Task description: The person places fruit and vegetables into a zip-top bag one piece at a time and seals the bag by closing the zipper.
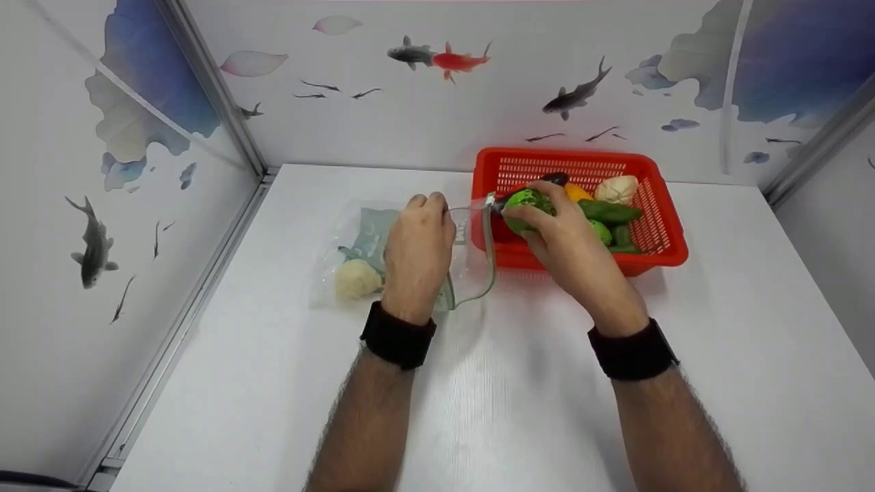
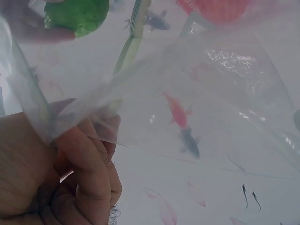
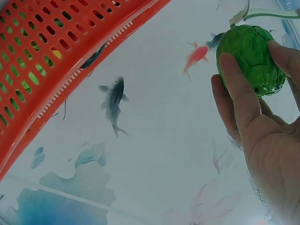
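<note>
The lumpy green vegetable is held up in the right hand, its fingers and thumb closed around it, just beside the open mouth of a clear plastic bag and over the left part of a red basket in the head view. The left hand pinches the bag's edge between curled fingers. Inside the bag lies a pale round vegetable. The basket holds a long green pepper, a whitish vegetable, something yellow and more greens. Basket and bag share a white desk; behind stands a wall with painted fish. Black bands circle both wrists.
</note>
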A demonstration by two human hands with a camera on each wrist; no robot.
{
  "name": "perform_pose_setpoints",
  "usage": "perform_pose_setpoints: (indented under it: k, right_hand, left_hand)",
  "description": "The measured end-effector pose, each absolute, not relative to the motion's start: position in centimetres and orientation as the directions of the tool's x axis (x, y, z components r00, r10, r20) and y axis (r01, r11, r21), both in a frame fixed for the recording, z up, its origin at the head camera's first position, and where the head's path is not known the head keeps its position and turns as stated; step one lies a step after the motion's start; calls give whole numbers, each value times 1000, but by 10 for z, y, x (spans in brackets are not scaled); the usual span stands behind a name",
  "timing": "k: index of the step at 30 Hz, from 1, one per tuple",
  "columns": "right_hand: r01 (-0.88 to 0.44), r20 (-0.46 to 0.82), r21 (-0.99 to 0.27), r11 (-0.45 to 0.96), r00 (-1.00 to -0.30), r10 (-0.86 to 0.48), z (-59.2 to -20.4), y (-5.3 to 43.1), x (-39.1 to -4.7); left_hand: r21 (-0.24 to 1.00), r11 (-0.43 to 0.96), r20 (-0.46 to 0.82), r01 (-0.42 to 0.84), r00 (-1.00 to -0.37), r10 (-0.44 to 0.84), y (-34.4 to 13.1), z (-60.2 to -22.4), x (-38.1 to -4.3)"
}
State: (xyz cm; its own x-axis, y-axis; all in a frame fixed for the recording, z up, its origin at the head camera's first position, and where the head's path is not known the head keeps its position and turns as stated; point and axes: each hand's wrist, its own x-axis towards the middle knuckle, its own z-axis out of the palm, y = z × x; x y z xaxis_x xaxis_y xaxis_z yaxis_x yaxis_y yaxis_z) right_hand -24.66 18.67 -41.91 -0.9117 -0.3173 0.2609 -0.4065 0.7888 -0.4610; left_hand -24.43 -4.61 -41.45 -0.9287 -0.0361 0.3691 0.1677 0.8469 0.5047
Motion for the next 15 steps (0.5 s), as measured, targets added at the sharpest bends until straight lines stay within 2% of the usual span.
perform_pose_setpoints:
  k: [15]
  right_hand:
    - [-517,324,-443,733,-854,-406,-433,166,-236]
  left_hand:
    - [488,859,349,152,-937,-32,-44,-413,-244]
